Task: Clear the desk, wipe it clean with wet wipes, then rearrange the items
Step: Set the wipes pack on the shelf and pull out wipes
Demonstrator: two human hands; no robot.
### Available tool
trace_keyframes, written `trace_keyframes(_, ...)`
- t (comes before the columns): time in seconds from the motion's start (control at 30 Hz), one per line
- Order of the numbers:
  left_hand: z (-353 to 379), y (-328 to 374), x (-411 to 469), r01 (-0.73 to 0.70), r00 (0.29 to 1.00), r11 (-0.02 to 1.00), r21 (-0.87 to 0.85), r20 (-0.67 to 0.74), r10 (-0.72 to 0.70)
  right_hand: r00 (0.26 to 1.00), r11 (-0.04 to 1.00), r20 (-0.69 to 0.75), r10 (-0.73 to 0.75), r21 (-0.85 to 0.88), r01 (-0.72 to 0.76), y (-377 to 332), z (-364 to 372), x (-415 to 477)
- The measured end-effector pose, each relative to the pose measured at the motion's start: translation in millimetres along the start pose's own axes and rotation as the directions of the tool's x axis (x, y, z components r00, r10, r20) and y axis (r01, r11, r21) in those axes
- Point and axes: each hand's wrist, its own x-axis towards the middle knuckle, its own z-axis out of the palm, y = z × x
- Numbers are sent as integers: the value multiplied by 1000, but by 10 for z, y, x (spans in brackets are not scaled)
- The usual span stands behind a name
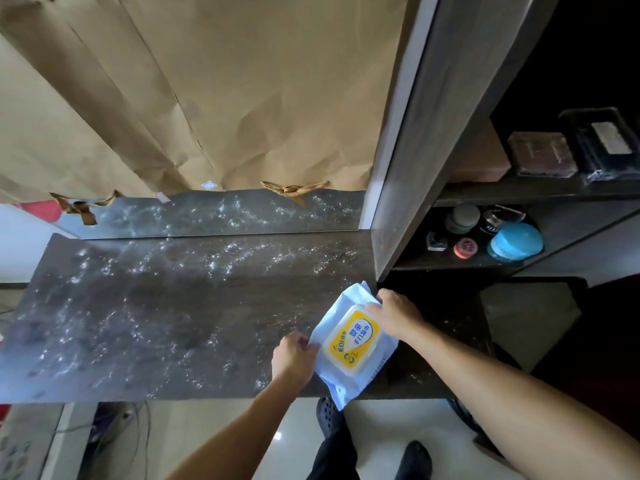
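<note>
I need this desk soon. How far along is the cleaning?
Clearing looks done: only the wet wipes pack shows at the desk. In hand: the left hand grips the pack's edge, and the right hand holds it at the yellow lid, apparently closed. Left: wiping, as pale specks cover the surface, then putting items back.

Desk (166,317): dark wood-grain top, glossy, speckled. Wipes pack (349,344): soft pale-blue plastic film, glossy yellow lid. Backing paper (242,91): brown, matt, creased.
</note>
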Motion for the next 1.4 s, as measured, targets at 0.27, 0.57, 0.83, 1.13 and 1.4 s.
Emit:
trace_keyframes(0.27, 61, 481, -313, -199, 977, 976, -86, -101, 190, 975, 970, -212, -64, 216, 110, 461, -439, -432)
trace_keyframes(0.57, 223, 1570, -1260, -520, 813, 797, -306, -463, 353, 811, 762, -535, -236, 416, 497, 864, -1649, -1206)
trace_keyframes(0.83, 68, 2647, -1963, -778, 573, 606, -166, -581, 577, 692, 586, -700, -177, 490, 646, 883, -2821, -1475)
trace_keyframes(1.13, 110, 3101, -1863, -745, 275, 439, 502, -369, 888, 727, 537, -677, 113, 657, 529, 505, -3380, -1078)
trace_keyframes(1.4, 74, 3157, -1557, -609, 375, 334, 719, -109, 920, 786, 869, -615, 70, 424, 255, 331, -3483, -903)
